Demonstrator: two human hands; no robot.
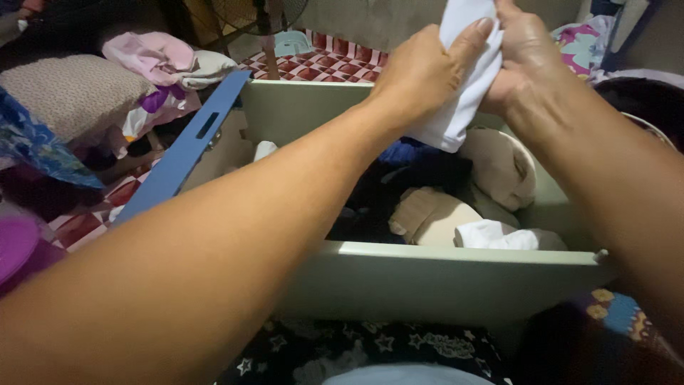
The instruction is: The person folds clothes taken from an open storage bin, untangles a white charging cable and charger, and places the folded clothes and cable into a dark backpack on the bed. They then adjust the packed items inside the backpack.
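Both my hands are raised over a pale green drawer point(442, 281) and grip the same white cloth point(463, 100). My left hand point(420, 71) pinches it from the left with the thumb on top. My right hand point(524, 60) clasps it from the right. The cloth hangs down between them, rolled or bunched. Inside the drawer lie rolled beige garments point(431, 214), a white garment point(502, 235), and dark blue and black clothes point(413, 167).
A blue flat panel point(182, 153) leans at the drawer's left. Piled pink and white clothes point(164, 64) and a beige knitted item point(71, 89) lie at the left on a red checked mat point(320, 68). A fan stand point(269, 43) rises behind. Star-patterned dark fabric point(370, 349) lies below.
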